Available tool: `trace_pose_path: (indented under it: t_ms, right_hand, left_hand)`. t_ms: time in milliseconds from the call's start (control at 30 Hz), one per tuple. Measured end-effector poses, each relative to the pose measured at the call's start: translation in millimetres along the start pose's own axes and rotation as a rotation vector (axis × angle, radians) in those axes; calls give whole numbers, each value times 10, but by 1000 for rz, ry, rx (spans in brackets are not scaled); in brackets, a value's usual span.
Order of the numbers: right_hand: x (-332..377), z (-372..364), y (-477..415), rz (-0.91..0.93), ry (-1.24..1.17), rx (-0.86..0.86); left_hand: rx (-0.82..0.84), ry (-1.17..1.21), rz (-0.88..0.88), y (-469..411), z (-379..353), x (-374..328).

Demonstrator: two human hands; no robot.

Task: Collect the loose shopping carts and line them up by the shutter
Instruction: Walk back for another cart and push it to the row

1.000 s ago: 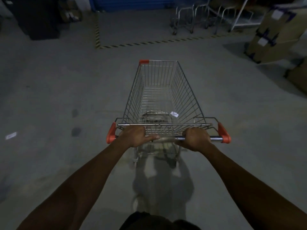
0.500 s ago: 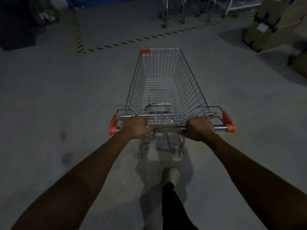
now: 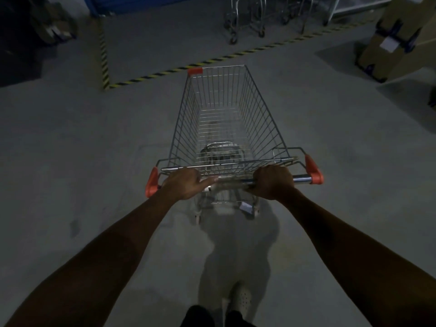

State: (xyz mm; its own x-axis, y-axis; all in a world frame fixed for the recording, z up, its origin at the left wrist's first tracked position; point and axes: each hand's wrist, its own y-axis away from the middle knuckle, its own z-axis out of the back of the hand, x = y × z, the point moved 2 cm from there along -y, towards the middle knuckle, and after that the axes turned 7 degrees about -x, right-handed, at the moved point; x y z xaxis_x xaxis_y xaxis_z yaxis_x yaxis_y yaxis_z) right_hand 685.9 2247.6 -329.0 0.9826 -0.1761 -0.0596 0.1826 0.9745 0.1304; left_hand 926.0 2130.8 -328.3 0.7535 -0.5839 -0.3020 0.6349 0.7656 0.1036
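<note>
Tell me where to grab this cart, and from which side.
Grip the cart by its handle bar from behind, one hand either side of its middle, inside the orange end caps. It is a round bar lying level across the rear, and the left hand and right hand wrap it.

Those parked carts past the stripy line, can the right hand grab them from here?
Probably not. The right hand grips the handle of the cart, whose whole basket lies ahead of it, and the parked carts stand beyond the striped line.
</note>
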Motion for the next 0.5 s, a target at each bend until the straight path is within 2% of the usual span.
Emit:
trace_pose_path:
  t_ms: [133, 500]
  right_hand:
    - [-225, 79, -698, -10, -30, 20]
    - [-789, 459, -2980, 13, 22, 19]
  left_hand:
    - [82, -29, 37, -714, 139, 82]
    - [155, 16, 50, -2951, 645, 517]
